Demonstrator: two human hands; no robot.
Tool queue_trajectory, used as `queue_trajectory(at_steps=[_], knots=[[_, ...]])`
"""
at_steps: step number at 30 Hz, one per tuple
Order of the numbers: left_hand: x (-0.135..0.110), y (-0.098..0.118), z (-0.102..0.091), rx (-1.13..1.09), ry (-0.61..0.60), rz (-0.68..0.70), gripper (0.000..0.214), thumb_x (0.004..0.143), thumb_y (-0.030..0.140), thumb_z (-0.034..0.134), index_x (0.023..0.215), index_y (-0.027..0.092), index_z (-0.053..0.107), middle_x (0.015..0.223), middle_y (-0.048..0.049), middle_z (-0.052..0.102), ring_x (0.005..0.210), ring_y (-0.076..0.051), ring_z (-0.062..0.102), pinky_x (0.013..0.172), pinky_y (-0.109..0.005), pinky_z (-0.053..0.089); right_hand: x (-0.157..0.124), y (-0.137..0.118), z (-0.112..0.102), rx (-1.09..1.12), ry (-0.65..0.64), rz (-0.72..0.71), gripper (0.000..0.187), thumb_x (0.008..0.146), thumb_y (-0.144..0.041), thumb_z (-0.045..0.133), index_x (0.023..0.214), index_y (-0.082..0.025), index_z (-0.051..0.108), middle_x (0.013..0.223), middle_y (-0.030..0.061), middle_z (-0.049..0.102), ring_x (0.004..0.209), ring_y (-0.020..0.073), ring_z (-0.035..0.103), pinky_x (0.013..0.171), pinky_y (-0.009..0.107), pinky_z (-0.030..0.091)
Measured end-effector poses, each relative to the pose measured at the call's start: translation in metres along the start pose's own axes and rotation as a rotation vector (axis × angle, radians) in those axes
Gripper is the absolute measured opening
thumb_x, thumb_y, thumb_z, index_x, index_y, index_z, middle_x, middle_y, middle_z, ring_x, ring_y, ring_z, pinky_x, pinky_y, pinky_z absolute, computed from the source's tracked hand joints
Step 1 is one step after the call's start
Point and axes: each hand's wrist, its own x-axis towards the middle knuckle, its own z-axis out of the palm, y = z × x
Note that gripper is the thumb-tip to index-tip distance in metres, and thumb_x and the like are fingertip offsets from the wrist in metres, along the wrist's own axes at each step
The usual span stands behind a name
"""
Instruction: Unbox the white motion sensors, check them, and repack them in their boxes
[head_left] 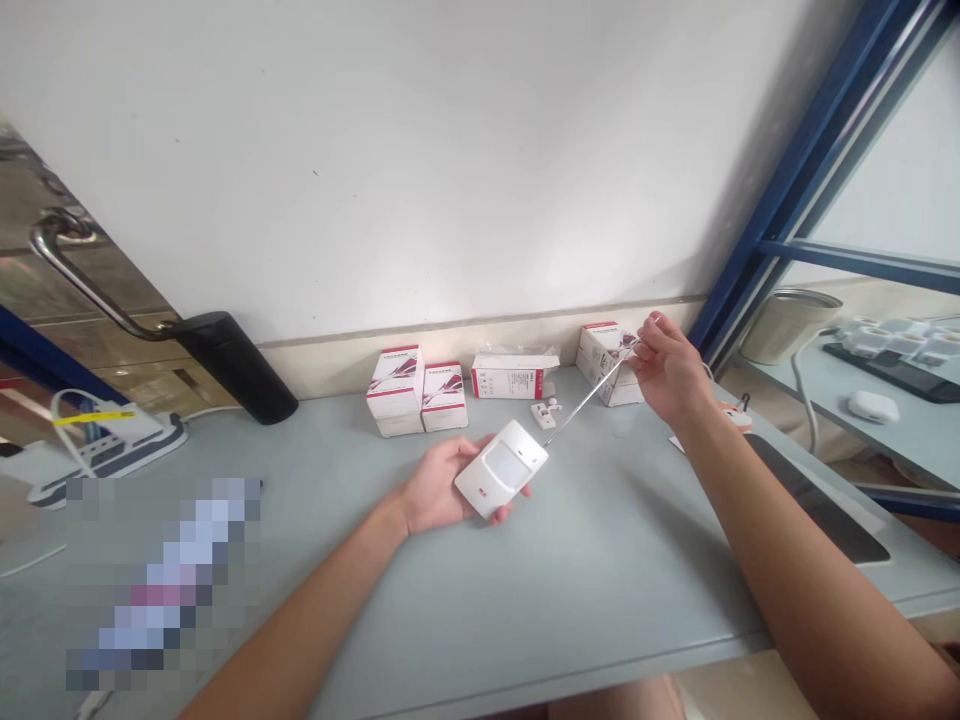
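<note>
The white plastic motion-sensor housing (pixel 504 468) sits in the air above the bench (pixel 600 560), cradled in the left hand (pixel 439 488), whose grip curls under and around the body from below. It looks light and stiff, with a smooth shell that could slip, so the broad body seems the safest place to hold. A thin metal telescopic aerial (pixel 589 390) runs from its upper corner to the right hand (pixel 667 370), whose grip pinches the far end between fingertips (pixel 651 325). That rod looks springy and easy to bend, so it would be better held lightly and not levered sideways. Open bench lies in front and to the right, towards the front edge (pixel 525 680), while white-and-red boxes (pixel 396 390) and a small white part (pixel 544 412) sit close behind the aerial
</note>
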Motion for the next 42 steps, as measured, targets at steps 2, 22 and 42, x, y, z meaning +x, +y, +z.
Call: queue_trajectory(at_steps=[2,22,42], knots=[[-0.001,0.0,0.001,-0.005,0.006,-0.002,0.044,0.09,0.04,0.044,0.126,0.016,0.054,0.106,-0.0206,0.074,0.07,-0.029,0.068,0.075,-0.04,0.041,0.001,0.002,-0.002,-0.005,0.019,-0.019,0.052,0.061,-0.022,0.099,0.098,-0.025,0.063,0.071,-0.0098,0.052,0.053,0.0044,0.041,0.045,0.016,0.042],[0.0,-0.002,-0.005,-0.035,-0.013,-0.019,0.044,0.094,0.038,0.042,0.131,0.015,0.052,0.108,-0.023,0.074,0.072,-0.03,0.07,0.075,-0.04,0.043,-0.001,0.004,0.001,-0.049,0.124,-0.054,0.043,0.063,-0.014,0.081,0.1,-0.025,0.062,0.076,-0.0024,0.066,0.054,0.0073,0.042,0.046,0.016,0.037],[-0.002,-0.003,-0.001,-0.087,0.087,0.042,0.04,0.091,0.038,0.049,0.123,0.016,0.057,0.1,-0.0211,0.074,0.069,-0.029,0.068,0.07,-0.037,0.044,-0.021,0.032,0.018,-0.249,-0.005,-0.163,0.029,0.071,-0.03,0.085,0.087,-0.024,0.061,0.077,0.0003,0.067,0.055,0.009,0.042,0.05,0.022,0.032]])
